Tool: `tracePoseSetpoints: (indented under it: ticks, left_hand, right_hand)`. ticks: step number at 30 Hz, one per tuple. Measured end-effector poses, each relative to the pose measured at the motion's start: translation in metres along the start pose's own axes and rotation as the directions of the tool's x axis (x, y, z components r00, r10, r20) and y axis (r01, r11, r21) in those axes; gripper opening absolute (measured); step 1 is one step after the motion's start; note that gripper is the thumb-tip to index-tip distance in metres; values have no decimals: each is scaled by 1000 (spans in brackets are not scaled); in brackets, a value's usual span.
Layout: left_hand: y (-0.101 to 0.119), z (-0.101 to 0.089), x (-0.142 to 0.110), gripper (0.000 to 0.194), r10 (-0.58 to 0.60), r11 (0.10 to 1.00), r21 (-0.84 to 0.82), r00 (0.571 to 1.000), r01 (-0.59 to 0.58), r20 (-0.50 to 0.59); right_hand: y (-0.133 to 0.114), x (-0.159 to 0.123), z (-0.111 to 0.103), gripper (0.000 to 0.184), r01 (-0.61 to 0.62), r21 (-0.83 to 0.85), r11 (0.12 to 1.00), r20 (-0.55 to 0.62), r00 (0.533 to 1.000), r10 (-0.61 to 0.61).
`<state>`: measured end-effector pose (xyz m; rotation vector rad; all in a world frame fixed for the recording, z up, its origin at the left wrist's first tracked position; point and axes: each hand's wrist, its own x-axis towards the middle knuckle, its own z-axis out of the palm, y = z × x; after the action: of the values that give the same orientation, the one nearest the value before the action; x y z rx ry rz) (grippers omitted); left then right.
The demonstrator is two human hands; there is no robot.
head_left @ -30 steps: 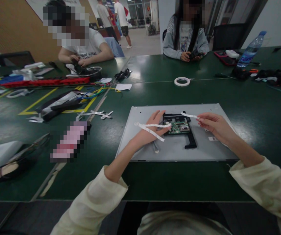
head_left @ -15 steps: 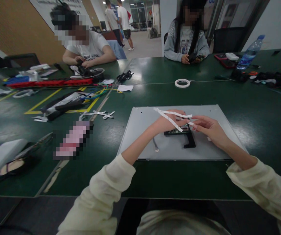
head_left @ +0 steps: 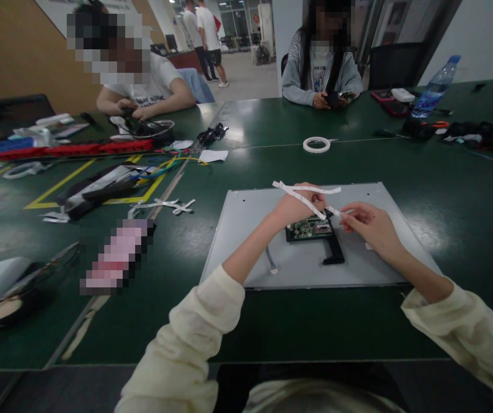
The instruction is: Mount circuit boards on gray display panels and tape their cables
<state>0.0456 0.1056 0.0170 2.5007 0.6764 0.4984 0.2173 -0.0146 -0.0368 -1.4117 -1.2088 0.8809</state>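
Note:
My right hand [head_left: 371, 223] is closed in a pinch on a short strip of white tape [head_left: 333, 211]. The strip's other end reaches the fingertips of my left hand [head_left: 300, 203], whose fingers are curled and partly hidden. Two longer white tape strips [head_left: 304, 201] lie across the back of that hand in a V. Below my hands, a green circuit board [head_left: 309, 228] and a black bracket-shaped part [head_left: 336, 250] rest on a flat grey panel [head_left: 246, 241]. A short grey cable [head_left: 270, 260] lies to the left of the board.
A roll of white tape [head_left: 316, 144] lies beyond the panel. To the left are loose tape strips [head_left: 182, 206], a blurred-out phone [head_left: 117, 255] and cables [head_left: 173, 163]. A water bottle [head_left: 435, 89] stands at the back right. Two people sit across the green table [head_left: 263, 166].
My right hand has drawn slightly away from the left fingertips, so more of the short tape strip shows between them. The view has shifted a little.

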Motion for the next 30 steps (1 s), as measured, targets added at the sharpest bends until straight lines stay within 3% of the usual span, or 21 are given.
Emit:
tracePoseSetpoints:
  ticks: [6, 8, 10, 13, 16, 21, 30]
  left_hand:
    - [-5, -6, -2, 20, -57, 994, 83, 993, 66, -108]
    - [-5, -13, -3, 32, -43, 996, 75, 999, 45, -31]
    - [-5, -21, -5, 54, 42, 998, 51, 994, -48, 98]
    - [-6, -27, -11, 86, 139, 986, 48, 949, -158, 283]
    - [-8, -25, -16, 102, 97, 985, 94, 904, -148, 416]
    - [-13, -18, -17, 107, 31, 981, 157, 884, -117, 467]
    - [-13, -17, -16, 107, 0, 991, 118, 884, -62, 467]
  right_hand:
    - [1, 4, 1, 36, 0, 41, 999, -45, 999, 2]
    - [0, 4, 0, 35, -8, 38, 999, -73, 997, 11]
    - [-1, 5, 0, 37, -10, 46, 999, -94, 995, 15]
    - [0, 6, -3, 41, -12, 73, 997, -126, 992, 21]
    - [4, 8, -5, 41, -22, 83, 996, -146, 989, 34]
    - [8, 9, -9, 38, -67, 110, 992, -143, 986, 82]
    - [9, 10, -12, 40, -106, 157, 982, -97, 988, 122]
